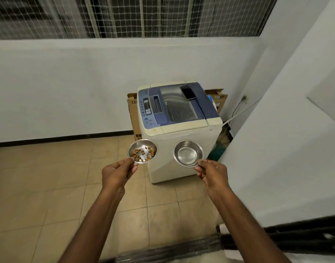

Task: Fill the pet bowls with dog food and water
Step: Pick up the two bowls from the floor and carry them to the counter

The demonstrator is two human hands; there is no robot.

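My left hand [118,170] pinches the near rim of a small steel bowl [142,151] that holds several brown kibble pieces [143,153]. My right hand [212,172] pinches the near rim of a second steel bowl [188,153], which looks to hold clear water. Both bowls are held level in the air, side by side, above the tiled floor and in front of the washing machine.
A top-loading washing machine [181,130] stands ahead against the white wall, with a dark phone [189,93] on its lid. Cardboard boxes [133,111] sit behind it. A white wall [276,149] closes the right side. Beige floor tiles [49,177] spread to the left.
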